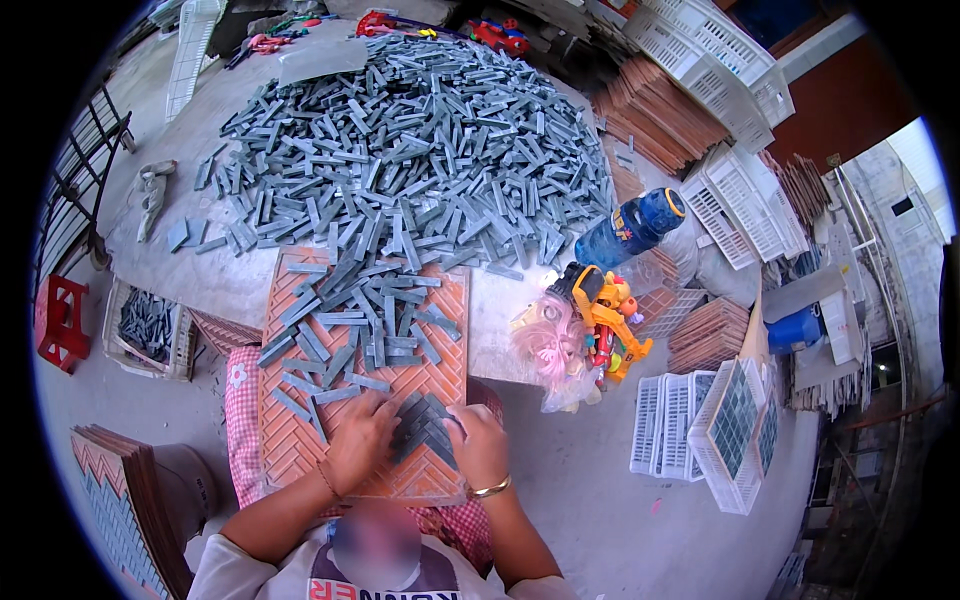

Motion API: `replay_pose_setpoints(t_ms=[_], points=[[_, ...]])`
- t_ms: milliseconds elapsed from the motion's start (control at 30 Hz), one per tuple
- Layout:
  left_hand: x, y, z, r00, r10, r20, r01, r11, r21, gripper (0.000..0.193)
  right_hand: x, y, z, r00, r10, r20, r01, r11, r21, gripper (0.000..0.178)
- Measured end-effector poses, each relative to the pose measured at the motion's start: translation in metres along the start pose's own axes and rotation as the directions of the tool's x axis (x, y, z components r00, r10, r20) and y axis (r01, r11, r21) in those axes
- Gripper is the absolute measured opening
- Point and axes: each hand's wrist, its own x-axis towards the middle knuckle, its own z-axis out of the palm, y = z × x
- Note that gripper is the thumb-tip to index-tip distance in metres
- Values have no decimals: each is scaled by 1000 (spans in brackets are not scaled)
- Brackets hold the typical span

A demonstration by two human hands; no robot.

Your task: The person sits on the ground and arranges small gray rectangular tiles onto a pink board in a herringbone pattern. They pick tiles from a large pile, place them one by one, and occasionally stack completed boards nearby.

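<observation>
Grey strips [424, 425] sit zigzag in the orange tray [453, 345], lower centre of the frame, presumably slotted to stay aligned, left hand [366, 435] and right hand [481, 443] curled beside them, whether gripping I can't tell.

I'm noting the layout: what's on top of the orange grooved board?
On the orange board, loose grey strips lie scattered toward the far end; closely set strips lie between the left hand and right hand. The grooves beneath them cannot be seen.

The grey strips [420, 155] look stone-like and matt.
</observation>
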Motion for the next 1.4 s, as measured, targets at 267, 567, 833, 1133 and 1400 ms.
replay_pose_setpoints(t_ms=[267,567,833,1133,1400], points=[[8,1,10,993,-22,116,15,998,62,28,3,-5,-1,999,21,39,-15,988,-153,15],[-22,-11,-48,980,-200,-20,196,972,-132,21,14,4,-7,994,-69,85,72,997,-32,16],[-24,-26,-69,984,-141,-112,151,985,87,19,49,-37,17,962,-203,180,218,974,-65,17],[-16,-23,-70,993,-101,-58,114,950,292,22,56,-48,37,942,-170,289,202,976,-84,27],[-45,-22,-75,988,-147,43,138,976,167,20,3,-38,9,880,154,448,-328,880,342,25]])
